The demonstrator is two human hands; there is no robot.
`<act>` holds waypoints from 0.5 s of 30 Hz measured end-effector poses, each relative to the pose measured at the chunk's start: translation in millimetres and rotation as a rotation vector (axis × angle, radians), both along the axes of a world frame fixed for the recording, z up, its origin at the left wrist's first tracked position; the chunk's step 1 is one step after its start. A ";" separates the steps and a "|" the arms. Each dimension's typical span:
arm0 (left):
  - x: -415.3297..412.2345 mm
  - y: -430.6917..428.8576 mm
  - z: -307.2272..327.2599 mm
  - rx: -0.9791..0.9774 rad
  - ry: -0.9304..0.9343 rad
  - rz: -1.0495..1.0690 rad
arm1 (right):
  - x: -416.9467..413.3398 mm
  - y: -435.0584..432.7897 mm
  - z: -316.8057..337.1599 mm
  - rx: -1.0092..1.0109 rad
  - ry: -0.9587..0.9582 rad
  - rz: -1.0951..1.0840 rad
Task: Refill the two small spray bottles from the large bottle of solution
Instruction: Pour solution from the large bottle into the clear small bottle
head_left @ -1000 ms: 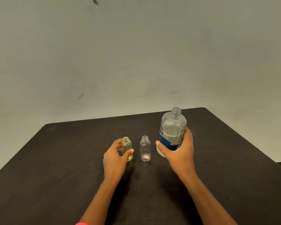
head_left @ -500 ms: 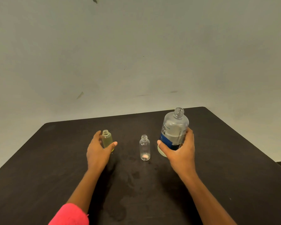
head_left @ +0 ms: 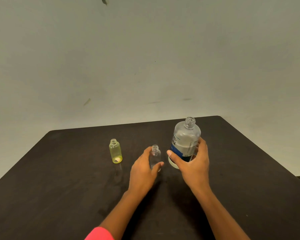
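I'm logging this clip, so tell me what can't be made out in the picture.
Head view only:
Large bottle: label wording mostly covered by the right hand.
Clear small bottle: lower half behind the left hand, fill level unclear.
Yellow small bottle: pale bit at its bottom too small to identify.

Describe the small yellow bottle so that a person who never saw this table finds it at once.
On the dark table, three uncapped bottles stand in a row. The yellow-tinted bottle is the leftmost and stands alone, untouched. The other small bottle is clear, with the left hand around it; the large bottle is in the right hand.
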State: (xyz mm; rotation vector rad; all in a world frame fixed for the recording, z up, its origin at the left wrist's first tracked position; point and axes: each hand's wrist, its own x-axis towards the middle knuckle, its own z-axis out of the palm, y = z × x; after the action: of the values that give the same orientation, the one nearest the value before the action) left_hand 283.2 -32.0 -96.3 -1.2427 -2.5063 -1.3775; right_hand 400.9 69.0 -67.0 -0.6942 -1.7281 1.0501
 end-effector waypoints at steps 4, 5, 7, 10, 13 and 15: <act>-0.9 -3.3 1.2 0.086 -0.066 0.116 | -1.8 -1.2 -2.0 -0.014 -0.009 0.017; -1.6 -7.5 2.6 0.128 -0.086 0.128 | -2.6 -1.8 -2.9 -0.012 -0.010 0.028; -3.7 -20.3 7.6 0.214 -0.123 0.157 | -4.8 -3.5 -5.2 -0.005 -0.024 0.044; -9.7 -42.5 11.8 0.305 -0.137 0.242 | -7.5 -8.8 -8.0 0.008 -0.050 0.078; -16.5 -61.6 16.2 0.352 -0.088 0.280 | -9.9 -14.1 -10.7 0.014 -0.067 0.124; -23.1 -73.5 20.2 0.350 -0.033 0.281 | -11.8 -16.1 -12.6 0.029 -0.085 0.148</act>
State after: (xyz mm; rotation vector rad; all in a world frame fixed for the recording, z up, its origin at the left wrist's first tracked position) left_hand 260.1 -105.5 -76.1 -0.7765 -2.2167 -1.6710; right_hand 389.1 52.8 -79.5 -0.6077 -1.8875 1.1074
